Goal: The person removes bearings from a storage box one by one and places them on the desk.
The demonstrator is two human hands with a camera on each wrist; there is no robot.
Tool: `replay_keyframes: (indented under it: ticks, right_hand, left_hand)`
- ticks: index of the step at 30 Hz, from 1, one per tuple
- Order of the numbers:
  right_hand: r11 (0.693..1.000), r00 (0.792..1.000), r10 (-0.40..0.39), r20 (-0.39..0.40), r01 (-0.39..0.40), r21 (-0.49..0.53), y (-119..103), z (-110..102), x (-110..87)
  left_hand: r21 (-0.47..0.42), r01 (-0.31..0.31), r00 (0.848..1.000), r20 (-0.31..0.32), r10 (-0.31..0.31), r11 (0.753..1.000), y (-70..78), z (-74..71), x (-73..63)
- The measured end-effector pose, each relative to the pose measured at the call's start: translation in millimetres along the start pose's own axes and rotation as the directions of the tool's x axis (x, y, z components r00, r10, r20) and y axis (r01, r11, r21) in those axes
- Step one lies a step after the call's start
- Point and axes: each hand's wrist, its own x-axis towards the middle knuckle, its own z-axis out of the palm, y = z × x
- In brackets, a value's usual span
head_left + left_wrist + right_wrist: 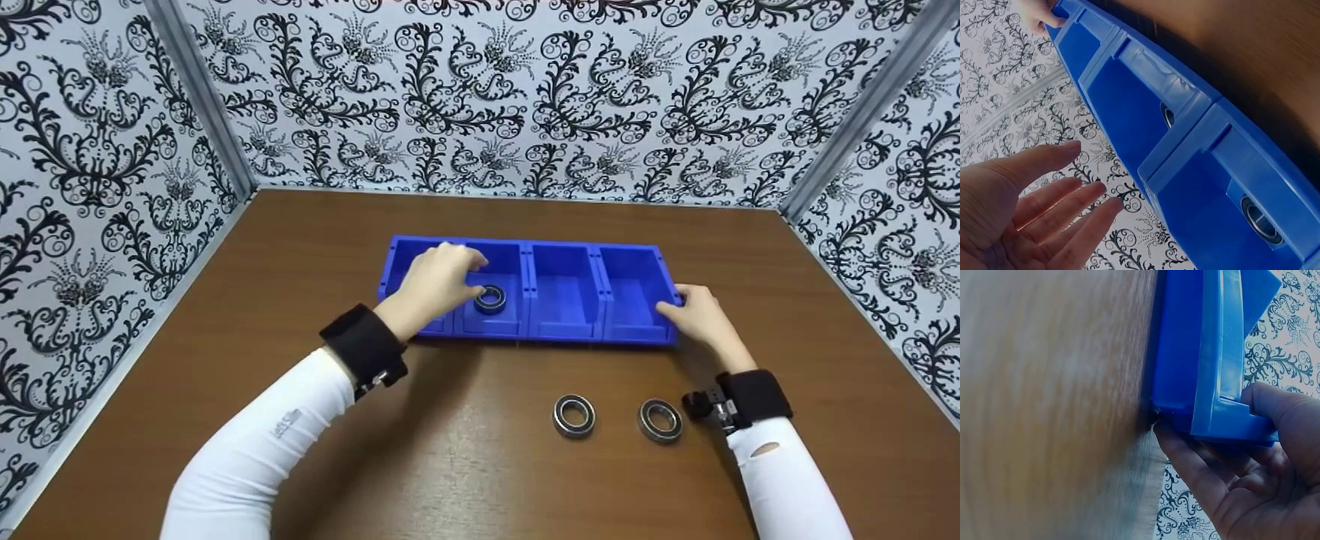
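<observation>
A blue bin with a row of compartments [566, 300] stands on the table. My left hand [442, 277] hovers over its left part, thumb and fingers apart and nothing between them. A ball bearing [490, 300] lies in the second compartment from the left, beside the left thumb. Another bearing [1262, 220] sits in the leftmost compartment, hidden behind the left hand in the head view. My right hand [703, 319] grips the bin's right end, thumb over the rim and fingers against the outer side and bottom edge [1185, 458].
Two more bearings, one [574, 416] beside the other [660, 420], lie on the brown table [480, 465] in front of the bin, near the right wrist. Patterned walls [480, 97] enclose the table at the back and sides.
</observation>
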Motion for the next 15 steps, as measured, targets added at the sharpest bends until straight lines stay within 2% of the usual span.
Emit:
replay_keyframes:
  ticks: [15]
  right_hand:
    - [1.0,1.0,0.017,0.024,-0.018,0.007,-0.1,-0.5,0.2]
  left_hand:
    - [0.017,-0.047,0.998,0.051,0.046,0.999,7.1,16.1,13.4]
